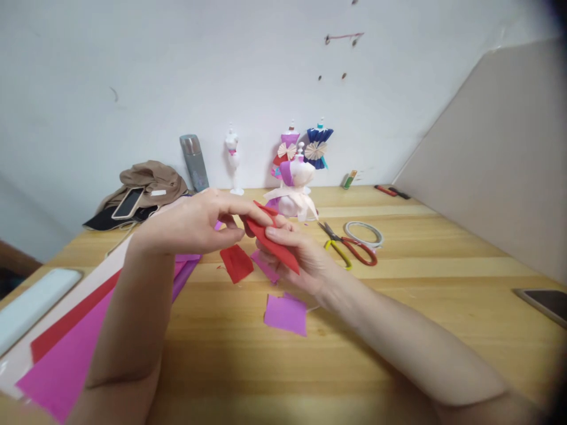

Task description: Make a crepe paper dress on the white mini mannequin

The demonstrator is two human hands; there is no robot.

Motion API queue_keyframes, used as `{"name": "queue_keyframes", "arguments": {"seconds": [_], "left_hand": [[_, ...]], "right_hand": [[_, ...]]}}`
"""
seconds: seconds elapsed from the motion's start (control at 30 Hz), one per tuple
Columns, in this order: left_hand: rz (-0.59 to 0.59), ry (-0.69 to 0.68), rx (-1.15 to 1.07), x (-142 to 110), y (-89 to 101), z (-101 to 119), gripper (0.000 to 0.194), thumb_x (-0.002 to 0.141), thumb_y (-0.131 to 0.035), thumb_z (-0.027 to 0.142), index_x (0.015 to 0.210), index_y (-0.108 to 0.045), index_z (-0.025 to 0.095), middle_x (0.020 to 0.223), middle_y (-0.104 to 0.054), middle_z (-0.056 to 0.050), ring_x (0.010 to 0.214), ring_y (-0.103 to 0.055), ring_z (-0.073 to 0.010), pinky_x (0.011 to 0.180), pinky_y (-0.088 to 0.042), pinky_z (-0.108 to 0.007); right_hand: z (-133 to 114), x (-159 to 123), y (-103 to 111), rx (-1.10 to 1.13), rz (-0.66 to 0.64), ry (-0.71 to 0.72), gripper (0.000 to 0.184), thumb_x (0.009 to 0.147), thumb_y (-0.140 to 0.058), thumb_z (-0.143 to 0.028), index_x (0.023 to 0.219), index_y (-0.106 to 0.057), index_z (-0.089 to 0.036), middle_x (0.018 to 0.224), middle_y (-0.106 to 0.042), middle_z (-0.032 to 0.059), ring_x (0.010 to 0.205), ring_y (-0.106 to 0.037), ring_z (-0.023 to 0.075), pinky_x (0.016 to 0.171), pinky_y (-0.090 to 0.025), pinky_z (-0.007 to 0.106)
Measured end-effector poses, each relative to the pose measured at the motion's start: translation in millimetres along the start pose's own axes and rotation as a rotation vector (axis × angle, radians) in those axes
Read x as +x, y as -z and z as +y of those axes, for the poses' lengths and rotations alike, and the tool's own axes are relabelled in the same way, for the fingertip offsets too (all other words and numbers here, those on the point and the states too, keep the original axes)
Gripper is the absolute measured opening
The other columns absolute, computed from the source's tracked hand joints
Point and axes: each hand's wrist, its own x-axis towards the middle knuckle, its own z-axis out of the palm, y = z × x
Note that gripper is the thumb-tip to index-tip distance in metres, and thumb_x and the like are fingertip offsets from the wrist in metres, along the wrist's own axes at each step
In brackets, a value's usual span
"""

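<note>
A folded piece of red paper point(280, 249) is raised above the table, between my hands. My right hand point(295, 251) grips it, thumb pressed on its face and fingers behind. From the left, my left hand point(199, 221) reaches over with the index finger laid on the paper's upper end; its thumb stands apart, and the other fingertips are partly hidden near the edge. Below lie a smaller red piece point(237, 263) and a purple piece point(286, 314). Another purple scrap point(266, 265) is partly covered by my right hand.
Scissors point(343, 241) and a tape roll point(364, 234) lie to the right. Behind stand dressed mini mannequins point(319, 147), a plain one point(233, 159) and a grey bottle point(194, 162). Coloured sheets point(66, 366), a white case point(38, 304) and a phone point(128, 203) are left; another phone point(544, 304) is right.
</note>
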Motion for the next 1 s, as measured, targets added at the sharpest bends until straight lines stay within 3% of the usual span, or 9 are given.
{"name": "queue_keyframes", "arguments": {"seconds": [0.13,0.33,0.47,0.57,0.67,0.8,0.83,0.9,1.0], "left_hand": [[0.039,-0.059,0.009,6.1,-2.7,-10.8,0.018,0.071,-0.07,0.015,0.079,-0.081,0.027,0.083,-0.08,-0.001,0.074,-0.071,-0.0167,0.069,-0.055,-0.023],[0.041,-0.136,0.041,11.4,-6.3,-22.4,0.017,0.081,-0.066,0.019,0.081,-0.081,0.026,0.081,-0.078,-0.002,0.071,-0.068,-0.0145,0.067,-0.051,-0.023],[0.18,-0.076,0.2,10.7,-4.6,-19.6,0.018,0.08,-0.062,0.019,0.075,-0.078,0.026,0.079,-0.073,-0.002,0.076,-0.066,-0.0158,0.076,-0.053,-0.027],[0.293,0.0,0.271,8.7,-3.1,-18.1,0.014,0.076,-0.062,0.019,0.068,-0.073,0.023,0.116,-0.073,-0.007,0.113,-0.065,-0.0248,0.104,-0.049,-0.042],[0.307,0.023,0.253,7.0,-1.7,-19.1,0.012,0.073,-0.061,0.018,0.062,-0.065,0.021,0.134,-0.067,-0.009,0.136,-0.053,-0.0303,0.116,-0.04,-0.05],[0.272,0.1,0.191,9.5,-5.3,-20.1,0.011,0.07,-0.054,0.022,0.061,-0.062,0.021,0.108,-0.077,-0.006,0.115,-0.066,-0.028,0.099,-0.052,-0.042],[0.256,0.129,0.178,11.1,-7.6,-19.5,0.013,0.069,-0.052,0.024,0.064,-0.063,0.021,0.1,-0.078,-0.006,0.105,-0.069,-0.0264,0.091,-0.054,-0.039],[0.206,0.191,0.166,14.8,-13.3,-17.7,0.02,0.069,-0.048,0.028,0.068,-0.067,0.02,0.083,-0.076,-0.004,0.084,-0.069,-0.022,0.076,-0.053,-0.033],[0.155,0.258,0.156,21.4,-22.0,-14.9,0.024,0.069,-0.046,0.031,0.067,-0.065,0.018,0.062,-0.064,0.0,0.062,-0.058,-0.016,0.06,-0.044,-0.027]], "right_hand": [[0.3,0.6,2.1,0.322,0.021,-0.211,0.031,0.063,-0.086,-0.026,0.082,-0.062,-0.021,0.068,-0.06,-0.0051,0.052,-0.05,0.0067,0.046,-0.045,0.017],[2.9,6.4,10.3,0.324,0.017,-0.3,0.03,0.069,-0.083,-0.031,0.087,-0.061,-0.022,0.059,-0.057,-0.007,0.047,-0.051,0.0062,0.043,-0.04,0.015],[-14.2,10.4,32.3,-0.288,-0.129,-0.315,0.029,0.085,-0.068,-0.049,0.089,-0.065,-0.02,0.056,-0.065,-0.0012,0.042,-0.057,0.012,0.036,-0.036,0.02],[-43.7,3.8,54.8,-0.875,-0.192,-0.182,0.027,0.088,-0.066,-0.035,0.065,-0.063,-0.02,0.051,-0.06,-0.0017,0.042,-0.056,0.0118,0.041,-0.039,0.022],[-72.2,-10.2,64.7,-1.161,-0.182,-0.026,0.013,0.083,-0.072,-0.033,0.087,-0.074,-0.02,0.069,-0.072,0.0041,0.057,-0.064,0.0166,0.051,-0.045,0.027],[-82.1,-22.5,45.6,-1.154,-0.127,0.11,0.051,0.077,-0.079,-0.04,0.123,-0.067,-0.022,0.111,-0.075,0.0101,0.087,-0.07,0.0228,0.073,-0.054,0.034],[-79.2,-22.2,38.5,-1.148,-0.08,0.116,0.048,0.078,-0.079,-0.038,0.121,-0.067,-0.022,0.11,-0.074,0.0091,0.087,-0.069,0.0217,0.074,-0.053,0.033],[-70.6,-18.6,27.9,-1.128,-0.011,0.124,0.014,0.084,-0.072,-0.03,0.093,-0.069,-0.019,0.088,-0.072,0.0046,0.076,-0.064,0.0172,0.068,-0.048,0.029],[-59.8,-12.1,27.2,-1.028,0.028,0.111,0.02,0.088,-0.061,-0.021,0.068,-0.059,-0.018,0.066,-0.061,-0.0007,0.063,-0.054,0.0126,0.061,-0.04,0.026]]}}
